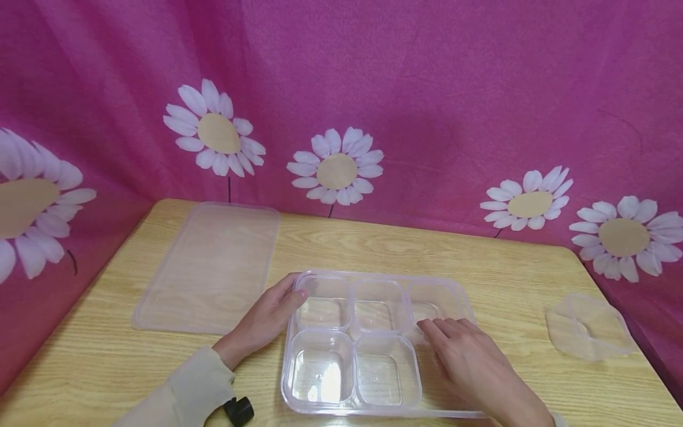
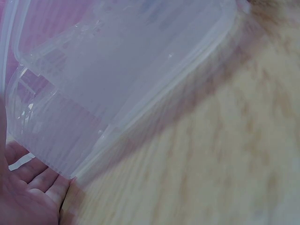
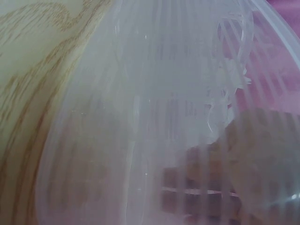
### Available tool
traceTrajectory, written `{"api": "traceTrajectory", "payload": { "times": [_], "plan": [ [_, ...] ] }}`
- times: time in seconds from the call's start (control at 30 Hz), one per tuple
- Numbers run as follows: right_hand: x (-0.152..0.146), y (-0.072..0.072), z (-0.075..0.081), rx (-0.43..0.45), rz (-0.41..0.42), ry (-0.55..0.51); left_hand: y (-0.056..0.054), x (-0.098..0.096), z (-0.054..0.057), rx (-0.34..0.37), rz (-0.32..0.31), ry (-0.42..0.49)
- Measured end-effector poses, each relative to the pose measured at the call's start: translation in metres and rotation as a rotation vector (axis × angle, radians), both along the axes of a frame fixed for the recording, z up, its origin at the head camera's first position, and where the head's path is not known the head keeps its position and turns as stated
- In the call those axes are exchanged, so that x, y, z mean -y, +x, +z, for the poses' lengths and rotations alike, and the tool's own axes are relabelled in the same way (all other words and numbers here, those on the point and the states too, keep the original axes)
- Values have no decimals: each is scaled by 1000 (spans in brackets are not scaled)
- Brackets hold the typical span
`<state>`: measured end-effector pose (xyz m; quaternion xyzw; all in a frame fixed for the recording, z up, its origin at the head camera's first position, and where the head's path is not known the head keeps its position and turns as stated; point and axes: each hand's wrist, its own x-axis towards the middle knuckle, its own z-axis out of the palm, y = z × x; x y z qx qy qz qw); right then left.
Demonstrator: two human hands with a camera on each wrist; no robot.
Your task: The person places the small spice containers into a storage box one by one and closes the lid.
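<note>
A clear plastic tray (image 1: 384,411) with small square cups in it lies in front of me. My left hand (image 1: 272,314) grips its back left corner, thumb over the rim, fingers outside; in the left wrist view the fingers (image 2: 44,180) touch the tray's lower edge. My right hand (image 1: 475,362) reaches into the tray's right side, its curled fingers at the near rim of the back right cup (image 1: 434,293). In the right wrist view the ribbed tray wall (image 3: 173,93) blurs this hand, and its thumb is hidden from above.
A flat, frosted lid (image 1: 213,267) lies at the left of the wooden table (image 1: 405,243). Near the right edge is a clear six-sided plastic piece (image 1: 589,326) with dividers. A small black object (image 1: 240,411) shows by the left sleeve. A pink flowered curtain (image 1: 427,118) encloses the table.
</note>
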<state>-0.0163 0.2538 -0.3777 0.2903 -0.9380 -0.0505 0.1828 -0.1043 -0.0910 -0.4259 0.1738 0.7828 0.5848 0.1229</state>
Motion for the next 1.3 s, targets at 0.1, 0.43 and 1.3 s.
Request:
{"api": "traceTrajectory", "payload": {
  "times": [0.1, 0.43, 1.3],
  "plan": [
    [0, 0, 0, 11, 0, -9, 0, 0, 0, -3, 0, 0],
    [1, 2, 1, 50, -26, -17, -1, -2, 1, 21, 11, -13],
    [2, 1, 3, 52, -32, -32, 1, 0, 0, -1, 6, 20]
  ]
}}
